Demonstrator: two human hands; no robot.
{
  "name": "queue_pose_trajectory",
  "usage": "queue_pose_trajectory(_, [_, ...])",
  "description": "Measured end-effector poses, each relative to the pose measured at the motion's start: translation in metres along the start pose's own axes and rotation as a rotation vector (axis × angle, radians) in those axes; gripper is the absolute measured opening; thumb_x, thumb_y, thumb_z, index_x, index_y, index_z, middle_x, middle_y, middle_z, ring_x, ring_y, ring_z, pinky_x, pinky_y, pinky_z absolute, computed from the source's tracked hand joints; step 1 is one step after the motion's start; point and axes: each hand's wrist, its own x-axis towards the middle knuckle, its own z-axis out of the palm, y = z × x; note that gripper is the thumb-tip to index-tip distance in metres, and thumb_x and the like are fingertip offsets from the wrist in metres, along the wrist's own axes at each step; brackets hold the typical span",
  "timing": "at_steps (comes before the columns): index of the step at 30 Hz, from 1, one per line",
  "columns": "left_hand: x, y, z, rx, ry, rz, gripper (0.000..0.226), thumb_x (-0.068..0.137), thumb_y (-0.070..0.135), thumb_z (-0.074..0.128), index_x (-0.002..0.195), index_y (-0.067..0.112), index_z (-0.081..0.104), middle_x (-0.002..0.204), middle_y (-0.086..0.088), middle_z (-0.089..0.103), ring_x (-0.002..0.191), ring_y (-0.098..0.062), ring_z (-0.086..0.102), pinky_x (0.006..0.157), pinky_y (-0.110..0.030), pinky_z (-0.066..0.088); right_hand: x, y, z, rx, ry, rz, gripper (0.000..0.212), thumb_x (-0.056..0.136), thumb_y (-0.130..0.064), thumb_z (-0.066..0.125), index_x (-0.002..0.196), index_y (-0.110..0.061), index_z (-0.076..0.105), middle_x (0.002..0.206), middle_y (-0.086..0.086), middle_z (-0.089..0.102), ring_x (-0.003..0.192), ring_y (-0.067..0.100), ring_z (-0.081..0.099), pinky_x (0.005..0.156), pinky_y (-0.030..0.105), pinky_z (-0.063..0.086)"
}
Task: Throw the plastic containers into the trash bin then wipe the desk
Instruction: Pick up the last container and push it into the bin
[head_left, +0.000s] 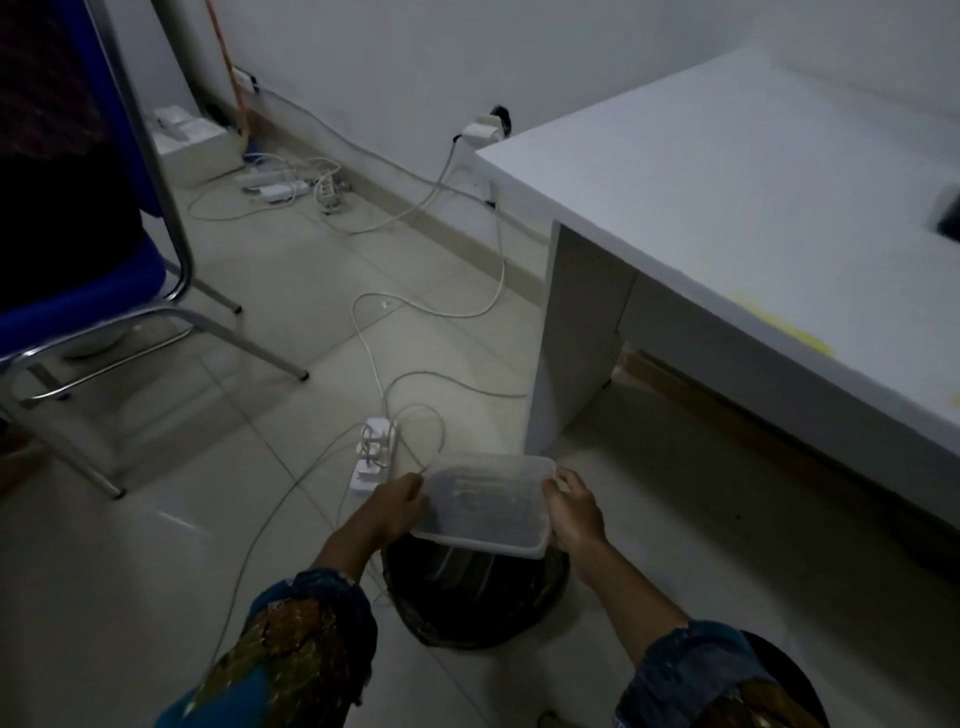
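Note:
A clear rectangular plastic container (485, 504) hangs just above a dark round trash bin (478, 597) on the floor. My left hand (392, 512) grips its left edge and my right hand (574, 512) grips its right edge, thumbs over the rim. The container covers the far part of the bin's opening. The white desk (753, 208) stands to the right, with a yellow stain (779, 325) near its front edge.
A white power strip (373, 452) and several loose cables (415, 312) lie on the tiled floor just beyond the bin. A blue chair with metal legs (104, 291) stands at the left. A dark object (948, 215) sits at the desk's right edge.

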Motion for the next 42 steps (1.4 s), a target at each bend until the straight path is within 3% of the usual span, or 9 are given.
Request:
queue_pose_trajectory(4, [0.012, -0.021, 0.014, -0.022, -0.014, -0.018, 0.038, 0.099, 0.021, 0.041, 0.135, 0.011, 0.045, 0.134, -0.014, 0.052, 0.12, -0.025, 0.05, 0.085, -0.024, 0.037, 0.013, 0.016, 0.01, -0.026, 0.028, 0.018, 0.039, 0.099, -0.026, 0.042, 0.137, -0.018, 0.045, 0.139, 0.009, 0.05, 0.121, 0.03, 0.051, 0.099, 0.035, 0.044])
queue_pose_trajectory(7, [0.024, -0.04, 0.026, 0.043, 0.013, -0.052, 0.042, 0.098, 0.023, 0.039, 0.137, 0.009, 0.041, 0.141, -0.015, 0.044, 0.126, -0.028, 0.044, 0.099, -0.033, 0.038, 0.021, 0.026, 0.014, -0.07, 0.048, 0.029, 0.042, 0.099, -0.025, 0.04, 0.141, -0.018, 0.04, 0.142, 0.01, 0.046, 0.124, 0.031, 0.048, 0.098, 0.034, 0.042])
queue_pose_trajectory(11, [0.025, -0.059, 0.048, 0.197, 0.083, -0.271, 0.066, 0.095, 0.033, 0.046, 0.148, 0.011, 0.014, 0.155, -0.015, 0.01, 0.139, -0.037, 0.021, 0.112, -0.044, 0.025, 0.027, 0.038, 0.02, -0.101, 0.09, 0.05, 0.042, 0.099, -0.026, 0.041, 0.14, -0.018, 0.041, 0.141, 0.011, 0.047, 0.124, 0.032, 0.048, 0.101, 0.039, 0.044])
queue_pose_trajectory(14, [0.02, -0.068, 0.073, -0.008, 0.04, -0.463, 0.085, 0.092, 0.031, 0.053, 0.149, 0.009, -0.006, 0.156, -0.018, 0.0, 0.141, -0.039, 0.013, 0.116, -0.045, 0.019, 0.032, 0.044, 0.022, -0.102, 0.121, 0.053, 0.041, 0.098, -0.026, 0.044, 0.138, -0.017, 0.043, 0.139, 0.012, 0.049, 0.123, 0.032, 0.049, 0.1, 0.037, 0.043])
queue_pose_trajectory(20, [0.02, -0.087, 0.105, -0.426, 0.099, -0.55, 0.091, 0.082, 0.02, 0.064, 0.148, 0.008, 0.003, 0.143, -0.025, 0.032, 0.125, -0.042, 0.043, 0.101, -0.052, 0.043, 0.038, 0.049, 0.022, -0.082, 0.135, 0.041, 0.042, 0.097, -0.028, 0.047, 0.138, -0.018, 0.043, 0.136, 0.013, 0.051, 0.12, 0.032, 0.051, 0.094, 0.034, 0.044])
queue_pose_trajectory(24, [0.013, -0.088, 0.113, -0.584, 0.104, -0.648, 0.073, 0.085, 0.018, 0.06, 0.142, 0.013, 0.015, 0.134, -0.026, 0.043, 0.118, -0.041, 0.048, 0.095, -0.055, 0.047, 0.039, 0.051, 0.028, -0.057, 0.118, 0.04, 0.044, 0.095, -0.034, 0.05, 0.137, -0.02, 0.043, 0.135, 0.014, 0.051, 0.119, 0.032, 0.051, 0.088, 0.03, 0.043])
queue_pose_trajectory(32, [0.0, -0.083, 0.112, -0.578, 0.129, -0.539, 0.062, 0.088, 0.015, 0.057, 0.14, 0.017, 0.023, 0.131, -0.023, 0.046, 0.116, -0.04, 0.05, 0.094, -0.055, 0.048, 0.038, 0.052, 0.053, -0.279, 0.067, -0.037, 0.053, 0.084, -0.052, 0.058, 0.13, -0.028, 0.048, 0.131, 0.008, 0.048, 0.119, 0.03, 0.05, 0.096, 0.04, 0.047])
queue_pose_trajectory(35, [-0.008, -0.076, 0.11, -0.511, 0.127, -0.489, 0.062, 0.091, 0.017, 0.055, 0.143, 0.015, 0.021, 0.133, -0.022, 0.047, 0.119, -0.039, 0.048, 0.098, -0.049, 0.046, 0.037, 0.049, 0.065, -0.305, 0.0, -0.035, 0.05, 0.09, -0.038, 0.058, 0.133, -0.016, 0.046, 0.138, 0.01, 0.042, 0.121, 0.028, 0.048, 0.086, 0.025, 0.039])
queue_pose_trajectory(42, [-0.005, -0.07, 0.099, -0.448, 0.088, -0.427, 0.057, 0.092, 0.017, 0.052, 0.141, 0.018, 0.024, 0.133, -0.021, 0.048, 0.119, -0.036, 0.049, 0.096, -0.047, 0.048, 0.029, 0.056, 0.093, -0.253, -0.078, -0.166, 0.033, 0.09, -0.027, 0.061, 0.113, -0.011, 0.043, 0.132, 0.012, 0.037, 0.109, 0.023, 0.047, 0.085, 0.027, 0.043])
